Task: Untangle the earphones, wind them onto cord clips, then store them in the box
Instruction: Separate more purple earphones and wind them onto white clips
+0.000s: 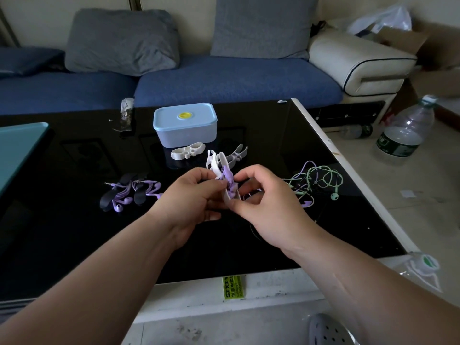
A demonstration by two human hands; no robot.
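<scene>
Pretty clearly somebody's living room: blue sofa with grey cushions at 12 o'clock, glossy black coffee table in front, cardboard box and water bottle on the tiled floor around 2 o'clock.

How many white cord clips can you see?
3, maybe more hidden. One white cord clip lies in front of the blue box. One lies right of it. One is in both hands, left hand and right hand, with purple cord wound on.

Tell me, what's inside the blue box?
I can't tell. The blue box has its lid on and its walls aren't see-through. A white cord clip lies just outside it.
</scene>
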